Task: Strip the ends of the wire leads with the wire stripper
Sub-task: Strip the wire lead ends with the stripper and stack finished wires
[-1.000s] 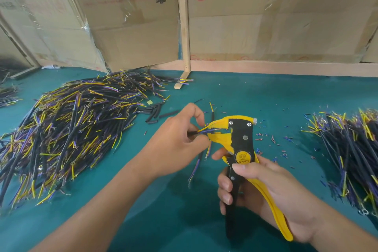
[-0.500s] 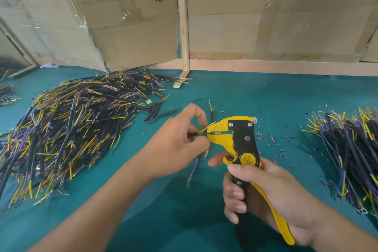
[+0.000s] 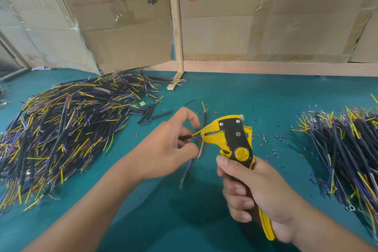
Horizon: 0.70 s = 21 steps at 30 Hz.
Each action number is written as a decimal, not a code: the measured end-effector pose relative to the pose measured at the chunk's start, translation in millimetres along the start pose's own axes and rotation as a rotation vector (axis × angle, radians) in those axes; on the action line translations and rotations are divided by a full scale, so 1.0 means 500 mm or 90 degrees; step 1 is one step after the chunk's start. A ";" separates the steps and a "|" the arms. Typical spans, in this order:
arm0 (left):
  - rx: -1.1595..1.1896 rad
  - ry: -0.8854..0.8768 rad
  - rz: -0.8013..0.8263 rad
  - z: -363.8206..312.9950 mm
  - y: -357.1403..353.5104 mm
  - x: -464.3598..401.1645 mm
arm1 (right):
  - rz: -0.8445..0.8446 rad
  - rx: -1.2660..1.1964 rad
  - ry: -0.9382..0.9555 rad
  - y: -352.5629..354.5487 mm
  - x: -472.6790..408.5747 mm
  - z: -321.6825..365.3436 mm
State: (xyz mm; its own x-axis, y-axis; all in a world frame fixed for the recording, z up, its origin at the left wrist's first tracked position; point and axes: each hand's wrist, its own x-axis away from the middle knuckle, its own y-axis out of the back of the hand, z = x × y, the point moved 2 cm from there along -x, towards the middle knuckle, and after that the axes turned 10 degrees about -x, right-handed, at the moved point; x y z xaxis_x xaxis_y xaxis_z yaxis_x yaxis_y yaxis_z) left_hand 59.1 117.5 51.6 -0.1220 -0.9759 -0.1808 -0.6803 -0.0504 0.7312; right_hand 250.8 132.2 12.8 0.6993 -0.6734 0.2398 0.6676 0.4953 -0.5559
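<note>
Yellow-black wire stripper (image 3: pixel 231 139) squeezed in right hand (image 3: pixel 259 192), left hand (image 3: pixel 163 149) pinching thin sleeved lead (image 3: pixel 187 137), teal felt table (image 3: pixel 204 221)

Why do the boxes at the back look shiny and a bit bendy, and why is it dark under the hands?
Head view: plastic wrap on the cardboard boxes catches light as pale glare; the wide-angle lens makes straight edges lean and curve near the frame's edges; the left hand and the right hand gripping the wire stripper block overhead light, casting soft shadows on the green table.

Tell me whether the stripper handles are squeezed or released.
Squeezed: the right hand grips the wire stripper with both handles drawn together.
</note>
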 end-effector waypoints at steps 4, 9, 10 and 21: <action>-0.015 0.009 -0.020 0.007 0.006 -0.002 | 0.089 -0.109 -0.028 0.018 -0.021 -0.010; -0.039 0.011 -0.028 0.007 0.003 -0.001 | 0.014 -0.181 -0.081 0.043 -0.060 -0.038; -0.042 0.011 -0.027 0.005 0.002 -0.001 | 0.012 -0.185 -0.089 0.046 -0.064 -0.042; 0.300 0.112 0.017 -0.007 -0.005 -0.001 | 0.048 -0.192 -0.097 0.050 -0.065 -0.044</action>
State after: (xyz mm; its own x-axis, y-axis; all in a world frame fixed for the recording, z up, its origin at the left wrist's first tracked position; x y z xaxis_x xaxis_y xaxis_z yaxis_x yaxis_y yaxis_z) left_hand 63.5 117.3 52.0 -0.0484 -0.9986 -0.0225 -0.9360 0.0375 0.3499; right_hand 239.3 154.5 -26.4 0.7889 -0.5403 0.2927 0.5231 0.3407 -0.7812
